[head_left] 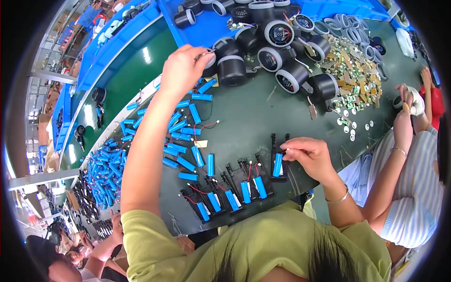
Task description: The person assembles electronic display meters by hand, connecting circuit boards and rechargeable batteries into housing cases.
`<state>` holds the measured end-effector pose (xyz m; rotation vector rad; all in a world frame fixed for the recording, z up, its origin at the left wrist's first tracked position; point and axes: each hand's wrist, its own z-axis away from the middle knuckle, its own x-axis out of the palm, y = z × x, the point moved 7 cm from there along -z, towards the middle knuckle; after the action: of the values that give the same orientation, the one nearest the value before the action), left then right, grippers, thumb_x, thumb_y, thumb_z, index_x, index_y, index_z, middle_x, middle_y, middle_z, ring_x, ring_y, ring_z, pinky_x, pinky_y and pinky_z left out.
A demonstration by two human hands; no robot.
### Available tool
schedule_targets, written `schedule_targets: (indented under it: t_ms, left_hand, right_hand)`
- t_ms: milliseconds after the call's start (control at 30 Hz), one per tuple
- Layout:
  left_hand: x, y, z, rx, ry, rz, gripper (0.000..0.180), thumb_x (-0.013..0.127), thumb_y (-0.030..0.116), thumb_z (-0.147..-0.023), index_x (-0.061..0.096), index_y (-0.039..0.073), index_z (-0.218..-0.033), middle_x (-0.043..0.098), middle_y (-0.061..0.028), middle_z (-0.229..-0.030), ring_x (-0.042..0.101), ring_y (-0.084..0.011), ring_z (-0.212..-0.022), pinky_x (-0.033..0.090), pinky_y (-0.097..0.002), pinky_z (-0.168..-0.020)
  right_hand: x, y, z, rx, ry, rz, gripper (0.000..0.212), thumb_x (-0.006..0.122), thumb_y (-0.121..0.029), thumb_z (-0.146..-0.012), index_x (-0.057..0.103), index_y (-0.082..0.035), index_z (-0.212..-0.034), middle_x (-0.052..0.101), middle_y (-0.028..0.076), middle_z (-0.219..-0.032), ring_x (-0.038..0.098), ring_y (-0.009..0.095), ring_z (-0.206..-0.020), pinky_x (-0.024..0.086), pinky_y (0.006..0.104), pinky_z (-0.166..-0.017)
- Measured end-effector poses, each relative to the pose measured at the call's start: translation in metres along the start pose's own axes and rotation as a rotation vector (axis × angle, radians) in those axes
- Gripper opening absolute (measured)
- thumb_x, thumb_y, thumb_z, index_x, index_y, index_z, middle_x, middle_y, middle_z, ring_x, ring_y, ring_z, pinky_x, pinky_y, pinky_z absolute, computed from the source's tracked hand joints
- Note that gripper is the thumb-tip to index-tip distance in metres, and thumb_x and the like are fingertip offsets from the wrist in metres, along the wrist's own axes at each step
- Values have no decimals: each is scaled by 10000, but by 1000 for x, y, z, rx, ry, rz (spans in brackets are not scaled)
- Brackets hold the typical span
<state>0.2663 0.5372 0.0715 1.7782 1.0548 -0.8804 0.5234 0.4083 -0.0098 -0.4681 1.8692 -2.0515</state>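
My left hand [182, 68] reaches far forward and closes on a black cylindrical housing with a grey rim [210, 63] at the edge of a pile of such housings [277, 47]. My right hand [311, 157] rests on a black plastic holder with a blue battery cell in it [278, 164], fingers pinching at its upper end near a small white connector. To the left of that holder, several more black holders with blue cells and red wires [230, 195] lie in a row near the table's front edge.
Loose blue battery cells [185, 124] lie scattered on the dark green table [249, 117], with a bigger heap [105, 171] at the left. Small circuit boards [354, 77] and grey rings [350, 23] sit at the back right. Another person's arms [406, 122] work at the right; blue trays [112, 42] stand behind.
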Motion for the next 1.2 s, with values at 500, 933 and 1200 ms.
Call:
schedule_targets:
  t_ms: [500,933,1200]
  left_hand:
    - [-73,89,46,141,34,366,169,631,-32,-724,661,56,-865,619,-69,-846,598,-164,-783,478,-261,-680]
    - [4,103,107,-213,-137,926,244,560,-32,-810,564,12,-1050,577,-55,-906,582,-99,-813,479,-223,-708]
    - [-14,112,108,-15,6,630,256,614,-56,-728,608,12,-976,627,-115,-837,622,-176,-714,496,-251,-625]
  right_hand:
    - [-18,-50,3,-200,211,129,54,588,12,-776,600,-7,-826,589,49,-749,546,114,-690,439,232,-616]
    - [27,-95,-38,-558,147,617,70,606,-65,-717,578,-104,-768,569,7,-721,488,217,-711,355,329,-709]
    - [36,-98,-35,-515,105,737,61,620,-43,-723,578,-71,-758,552,14,-701,475,194,-697,344,301,-679]
